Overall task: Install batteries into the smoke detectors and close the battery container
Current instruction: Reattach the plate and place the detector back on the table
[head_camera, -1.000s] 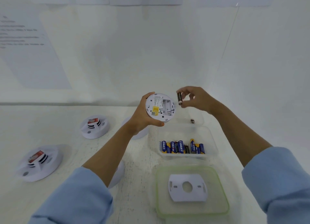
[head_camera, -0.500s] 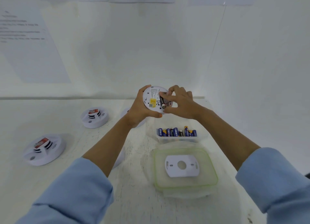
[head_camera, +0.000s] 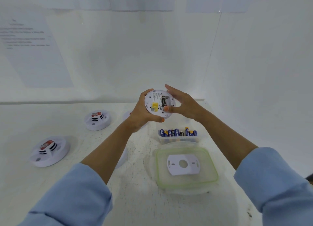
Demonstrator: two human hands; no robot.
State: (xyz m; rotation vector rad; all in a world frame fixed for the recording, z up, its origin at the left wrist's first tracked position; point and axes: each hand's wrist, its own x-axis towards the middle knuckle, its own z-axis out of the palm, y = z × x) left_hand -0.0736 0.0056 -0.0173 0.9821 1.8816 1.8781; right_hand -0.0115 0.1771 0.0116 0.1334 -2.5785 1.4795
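Your left hand (head_camera: 144, 111) is gripping detector (head_camera: 155, 105) by rim, tilting back toward you so bay (head_camera: 168, 99) is showing. Battery (head_camera: 164, 101) is lying in bay, beside that grip. Your right hand (head_camera: 183, 103), fingers (head_camera: 171, 88) straight, is thumbing battery's near end, probably seating it; contact unclear. Box (head_camera: 179, 139) is sitting open below.

Held smoke detector (head_camera: 153, 99) looked white plastic, smooth, matt. Battery (head_camera: 164, 101) in it had dark glossy wrap. Battery container (head_camera: 179, 139) and lid (head_camera: 203, 178) were clear plastic, lid rim green. Table top (head_camera: 135, 205) was white, rough, scuffed. Sleeves (head_camera: 72, 197) were blue cloth. Wall sheets (head_camera: 33, 56) looked paper.
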